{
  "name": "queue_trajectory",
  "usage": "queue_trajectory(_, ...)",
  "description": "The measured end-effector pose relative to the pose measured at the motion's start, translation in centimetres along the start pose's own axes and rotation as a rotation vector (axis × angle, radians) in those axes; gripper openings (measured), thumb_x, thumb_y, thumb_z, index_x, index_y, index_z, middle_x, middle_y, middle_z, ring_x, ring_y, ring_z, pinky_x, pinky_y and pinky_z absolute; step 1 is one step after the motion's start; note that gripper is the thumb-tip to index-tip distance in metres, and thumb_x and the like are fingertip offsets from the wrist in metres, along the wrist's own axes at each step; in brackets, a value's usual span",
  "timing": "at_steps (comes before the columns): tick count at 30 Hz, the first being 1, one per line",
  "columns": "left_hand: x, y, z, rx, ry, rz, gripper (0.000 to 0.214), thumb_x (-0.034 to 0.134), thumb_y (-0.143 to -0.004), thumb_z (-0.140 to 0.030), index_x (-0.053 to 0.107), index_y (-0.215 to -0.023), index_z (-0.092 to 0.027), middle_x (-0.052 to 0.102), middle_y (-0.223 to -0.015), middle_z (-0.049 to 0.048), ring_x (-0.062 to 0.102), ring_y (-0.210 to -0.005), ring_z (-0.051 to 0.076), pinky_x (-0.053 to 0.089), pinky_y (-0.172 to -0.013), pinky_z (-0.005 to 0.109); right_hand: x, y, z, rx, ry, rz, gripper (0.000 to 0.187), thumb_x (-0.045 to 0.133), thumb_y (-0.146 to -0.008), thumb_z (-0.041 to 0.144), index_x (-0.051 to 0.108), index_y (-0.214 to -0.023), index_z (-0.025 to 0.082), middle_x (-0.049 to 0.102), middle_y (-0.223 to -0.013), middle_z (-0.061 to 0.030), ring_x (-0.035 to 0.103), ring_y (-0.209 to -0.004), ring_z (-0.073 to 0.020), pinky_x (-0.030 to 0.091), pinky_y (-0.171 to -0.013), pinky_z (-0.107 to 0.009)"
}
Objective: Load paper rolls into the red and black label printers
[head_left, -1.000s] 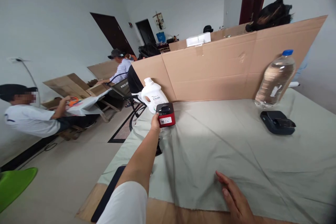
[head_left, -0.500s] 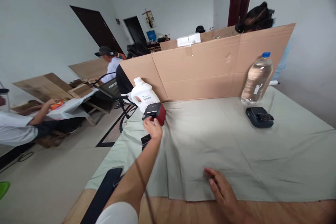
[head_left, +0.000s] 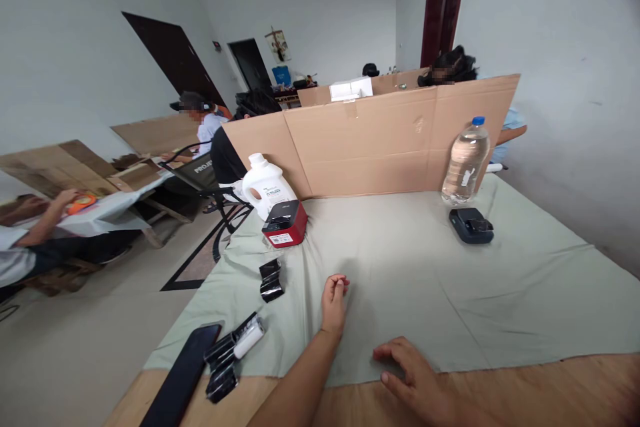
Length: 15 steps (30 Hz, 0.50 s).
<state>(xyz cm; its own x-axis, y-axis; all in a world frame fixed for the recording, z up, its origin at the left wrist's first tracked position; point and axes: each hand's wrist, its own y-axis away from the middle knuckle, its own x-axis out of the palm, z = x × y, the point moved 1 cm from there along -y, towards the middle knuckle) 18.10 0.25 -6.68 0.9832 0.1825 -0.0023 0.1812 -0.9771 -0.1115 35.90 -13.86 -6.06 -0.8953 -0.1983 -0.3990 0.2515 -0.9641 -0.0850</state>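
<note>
My left hand [head_left: 334, 303] is above the green cloth [head_left: 390, 233], its fingers loosely curled with nothing visible in them. Closer to the front edge, my right hand [head_left: 407, 373] has its fingers bent and apart, holding nothing. A boxy red-and-black device [head_left: 285, 223] with a white label stands beyond my left hand, beside a white jug [head_left: 267, 183]. Between them and me lies a folded shiny black strip [head_left: 271, 280]. Nearer, a white roll [head_left: 249, 338] rests against another glossy black strip [head_left: 221, 363].
A long dark flat object [head_left: 183, 373] lies at the left edge. A cardboard panel [head_left: 365, 147] stands across the back. At right are a water bottle [head_left: 465, 163] with a blue cap and a small dark device [head_left: 471, 225]. Several people sit beyond the table.
My left hand has left the red-and-black device and drawn back toward me and right, uncovering the device's label and the black strips. My right hand stays near the front edge. The view has shifted slightly.
</note>
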Motion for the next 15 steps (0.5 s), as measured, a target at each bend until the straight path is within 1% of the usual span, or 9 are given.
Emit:
queue_trajectory(2, 0.0, -0.1, 0.1, 0.005, -0.039, 0.037, 0.031, 0.053, -0.083, -0.047, 0.059, -0.086, -0.017, 0.061, -0.080, 0.0043, 0.058, -0.079, 0.017, 0.046, -0.074, 0.030, -2.2, -1.7, -0.8, -0.018, 0.082, -0.009, 0.028, 0.055, -0.081, 0.034, 0.066, -0.107, 0.032, 0.070, -0.101, -0.0048, 0.067, -0.092, -0.0244, 0.057, -0.079, -0.038)
queue_trajectory(3, 0.1, -0.1, 0.2, 0.016, -0.055, 0.065, 0.030, 0.053, -0.083, -0.047, 0.059, -0.086, -0.017, 0.060, -0.080, 0.0040, 0.057, -0.078, 0.017, 0.045, -0.074, 0.030, -4.1, -3.0, -1.2, -0.030, 0.181, -0.062, 0.028, 0.054, -0.082, 0.036, 0.067, -0.107, 0.032, 0.071, -0.101, -0.0059, 0.067, -0.091, -0.0252, 0.057, -0.078, -0.039)
queue_trajectory(5, 0.3, -0.1, 0.3, 0.035, -0.075, 0.125, 0.028, 0.054, -0.083, -0.045, 0.059, -0.084, -0.017, 0.059, -0.079, 0.0033, 0.056, -0.076, 0.017, 0.045, -0.073, 0.029, -9.1, -6.1, -2.0, -0.056, 0.507, -0.238, 0.031, 0.054, -0.083, 0.039, 0.068, -0.108, 0.027, 0.067, -0.113, -0.0095, 0.061, -0.108, -0.0278, 0.049, -0.094, -0.041)
queue_trajectory(6, 0.4, -0.1, 0.3, 0.039, -0.078, 0.147, 0.027, 0.055, -0.082, -0.044, 0.059, -0.083, -0.017, 0.058, -0.079, 0.0029, 0.055, -0.076, 0.016, 0.045, -0.073, 0.028, -12.0, -7.7, -2.4, -0.011, 0.695, -0.349, 0.033, 0.056, -0.082, 0.040, 0.068, -0.108, 0.024, 0.064, -0.119, -0.0109, 0.056, -0.115, -0.0285, 0.044, -0.100, -0.041)
queue_trajectory(7, 0.5, -0.1, 0.2, 0.039, -0.080, 0.165, 0.026, 0.055, -0.083, -0.043, 0.059, -0.082, -0.017, 0.057, -0.078, 0.0026, 0.054, -0.075, 0.016, 0.044, -0.072, 0.028, -15.0, -9.1, -2.9, 0.076, 0.864, -0.444, 0.036, 0.057, -0.081, 0.041, 0.066, -0.110, 0.022, 0.060, -0.127, -0.0117, 0.051, -0.121, -0.0290, 0.039, -0.104, -0.041)
queue_trajectory(9, 0.5, -0.1, 0.0, 0.040, -0.085, 0.190, 0.023, 0.054, -0.083, -0.040, 0.058, -0.081, -0.018, 0.055, -0.076, 0.0019, 0.053, -0.073, 0.015, 0.044, -0.070, 0.027, -20.5, -11.3, -3.8, 0.205, 0.959, -0.597, 0.045, 0.056, -0.081, 0.035, 0.059, -0.121, 0.013, 0.043, -0.143, -0.0193, 0.034, -0.133, -0.0364, 0.029, -0.107, -0.052)
queue_trajectory(11, 0.6, -0.1, -0.2, 0.052, -0.092, 0.202, 0.023, 0.054, -0.083, -0.039, 0.059, -0.080, -0.017, 0.054, -0.074, 0.0017, 0.052, -0.072, 0.015, 0.043, -0.069, 0.027, -24.7, -12.6, -4.8, 0.322, 1.010, -0.710, 0.053, 0.057, -0.080, 0.037, 0.053, -0.127, 0.012, 0.032, -0.148, -0.0227, 0.023, -0.136, -0.0435, 0.024, -0.103, -0.062)
queue_trajectory(13, 0.6, -0.1, -0.3, 0.068, -0.102, 0.206, 0.022, 0.054, -0.083, -0.039, 0.059, -0.079, -0.017, 0.054, -0.074, 0.0018, 0.052, -0.072, 0.015, 0.043, -0.069, 0.027, -27.2, -13.0, -5.9, 0.505, 1.067, -0.759, 0.064, 0.059, -0.077, 0.048, 0.048, -0.132, 0.017, 0.028, -0.149, -0.0217, 0.020, -0.136, -0.0464, 0.027, -0.098, -0.063)
queue_trajectory(15, 0.7, -0.2, -0.3, 0.077, -0.112, 0.206, 0.022, 0.054, -0.083, -0.038, 0.059, -0.079, -0.017, 0.054, -0.073, 0.0017, 0.052, -0.071, 0.015, 0.043, -0.068, 0.027, -28.0, -13.0, -7.2, 0.650, 1.012, -0.715, 0.076, 0.058, -0.075, 0.059, 0.042, -0.138, 0.019, 0.032, -0.145, -0.0222, 0.030, -0.131, -0.0462, 0.032, -0.096, -0.058)
